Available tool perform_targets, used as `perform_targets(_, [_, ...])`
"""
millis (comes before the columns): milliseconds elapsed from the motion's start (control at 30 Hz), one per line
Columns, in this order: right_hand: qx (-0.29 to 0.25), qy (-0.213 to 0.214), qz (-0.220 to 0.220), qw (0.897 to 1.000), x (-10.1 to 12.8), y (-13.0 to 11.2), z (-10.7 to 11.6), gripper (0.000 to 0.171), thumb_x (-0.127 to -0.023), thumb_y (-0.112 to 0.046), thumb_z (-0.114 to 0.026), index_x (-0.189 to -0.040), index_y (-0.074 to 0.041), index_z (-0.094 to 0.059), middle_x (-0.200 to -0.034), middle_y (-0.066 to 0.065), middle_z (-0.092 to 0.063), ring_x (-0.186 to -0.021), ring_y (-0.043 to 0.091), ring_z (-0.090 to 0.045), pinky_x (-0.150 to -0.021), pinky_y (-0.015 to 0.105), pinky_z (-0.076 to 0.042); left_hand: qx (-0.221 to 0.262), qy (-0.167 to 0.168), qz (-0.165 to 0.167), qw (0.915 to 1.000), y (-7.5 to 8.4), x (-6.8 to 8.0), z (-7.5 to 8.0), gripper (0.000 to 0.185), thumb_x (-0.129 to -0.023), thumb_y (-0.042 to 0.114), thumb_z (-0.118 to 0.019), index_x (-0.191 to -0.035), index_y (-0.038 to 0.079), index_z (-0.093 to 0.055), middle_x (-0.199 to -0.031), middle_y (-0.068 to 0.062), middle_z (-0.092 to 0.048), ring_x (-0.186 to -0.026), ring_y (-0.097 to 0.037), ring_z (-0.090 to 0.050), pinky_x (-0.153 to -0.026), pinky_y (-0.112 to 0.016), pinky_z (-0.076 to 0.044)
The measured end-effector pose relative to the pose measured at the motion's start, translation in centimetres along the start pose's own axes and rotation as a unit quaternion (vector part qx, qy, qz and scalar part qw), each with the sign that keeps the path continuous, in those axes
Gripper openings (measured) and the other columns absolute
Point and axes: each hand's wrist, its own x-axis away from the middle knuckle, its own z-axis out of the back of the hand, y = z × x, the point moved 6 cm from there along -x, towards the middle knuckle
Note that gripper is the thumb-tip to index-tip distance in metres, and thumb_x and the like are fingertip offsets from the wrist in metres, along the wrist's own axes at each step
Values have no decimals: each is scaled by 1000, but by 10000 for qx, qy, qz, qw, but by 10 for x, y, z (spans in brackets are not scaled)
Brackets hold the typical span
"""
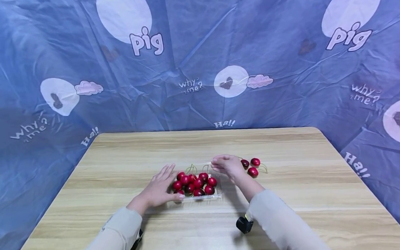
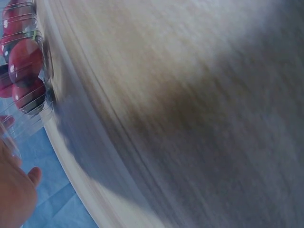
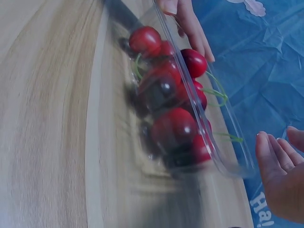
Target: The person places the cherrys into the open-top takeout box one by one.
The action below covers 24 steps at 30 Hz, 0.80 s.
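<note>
A clear plastic box [image 1: 205, 198] filled with several red cherries [image 1: 198, 183] sits at mid-table; some green stems stick up past its rim. My left hand [image 1: 160, 186] lies along the box's left end, fingers spread and extended, the thumb at the near corner. In the right wrist view its thumb touches the rim. Beside the far right corner of the box is my right hand [image 1: 227, 165], its fingers held together and fairly straight. The right wrist view shows nothing in that hand [image 3: 282, 175], which appears apart from the box.
Three loose cherries [image 1: 253, 172] with stems lie on the wooden table [image 1: 146, 152], just right of my right hand. A blue printed cloth [image 1: 188, 56] hangs behind the table. Black wrist devices [image 1: 244, 225] hang below both sleeves.
</note>
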Motion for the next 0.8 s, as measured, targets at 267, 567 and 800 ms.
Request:
perform_targets(267, [-74, -33, 52, 10000, 6, -5, 19, 26, -82, 7, -50, -104, 20, -44, -78, 15, -62, -71, 21, -61, -72, 31, -49, 41, -6, 12, 10000, 2, 1, 1, 86, -71, 59, -56, -137, 12, -26, -144, -9, -7, -129, -29, -2, -96, -58, -12])
perform_targets(567, [-178, 38, 65, 9998, 8, -6, 46, 25, -82, 8, -49, -104, 19, -42, -71, 8, -62, -68, 16, -61, -71, 29, -49, 28, -1, -34, 10000, 1, 1, 0, 88, -70, 62, -53, -137, 13, -25, -144, -8, -6, -129, -29, -1, -95, -59, -12])
perform_targets(800, [-255, -29, -53, 9997, 12, -7, 66, 27, -84, 7, -47, -108, 18, -38, -73, 9, -63, -71, 18, -62, -71, 27, -49, 45, -31, -3, 10000, 0, 1, -1, 90, -69, 65, -51, -137, 13, -25, -144, -8, -6, -129, -28, 0, -94, -60, -13])
